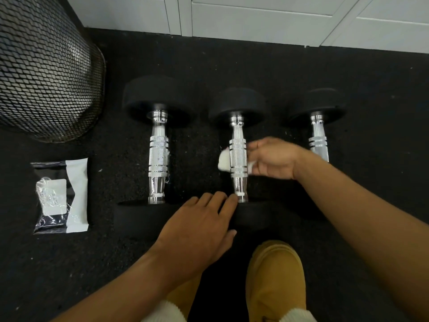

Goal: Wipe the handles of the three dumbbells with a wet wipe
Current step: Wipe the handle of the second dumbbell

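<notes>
Head view, read left to right: a black mesh bin [46, 66] is standing at the far left of the black rubber floor [232, 66], and a wipe packet [61, 196] is lying below it. Three dumbbells are lying in a row, well apart, handles running away from the person. The left dumbbell [158, 156] is lying untouched, its knurled chrome handle fully exposed. The left hand [197, 226] is resting on the near black head of the middle dumbbell [238, 159], fingers straight and relaxed, holding nothing, apparently steadying it. The right hand [271, 159] is gripping the wet wipe [224, 160], which is passing under the middle handle and showing on both sides. The right dumbbell [318, 140] is lying partly behind the right forearm. A tan boot [276, 282] is showing at the bottom edge.

Handling, as a judgement: the dumbbells are probably heavy and stiff and will likely stay put, though round heads may roll, so bracing a head is sensible. The wipe is soft, damp and light; knurling may snag it, and the smooth chrome tapers may be slippery. The gaps between the handles are giving room for a hand; white cabinet doors [255, 19] are bounding the far side.
</notes>
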